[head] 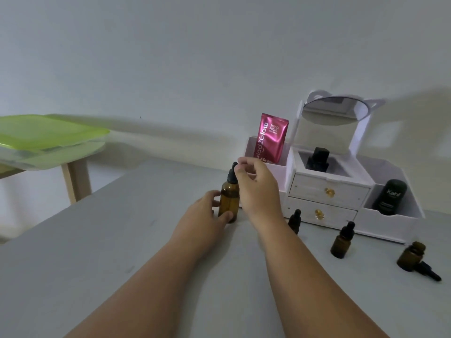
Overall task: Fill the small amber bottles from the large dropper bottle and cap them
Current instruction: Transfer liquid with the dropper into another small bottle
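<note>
The large amber dropper bottle [229, 201] stands upright on the grey table [97, 252] with its black dropper cap [232, 173] on. My left hand [207, 211] grips the bottle's body from the left. My right hand [256, 184] is at the black cap, fingers curled beside it. To the right stand two small amber bottles with black dropper caps, one partly hidden by my right forearm [294, 220] and one further right [341, 240]. A third small bottle [411, 256] stands open, its black dropper [428, 271] lying beside it.
A white drawer organiser [324, 191] with a round mirror [335, 111] stands at the back right, holding a pink sachet [271, 137], a black bottle [317, 159] and a black tube [390, 196]. A green-lidded box [48, 135] sits on a side table at the left.
</note>
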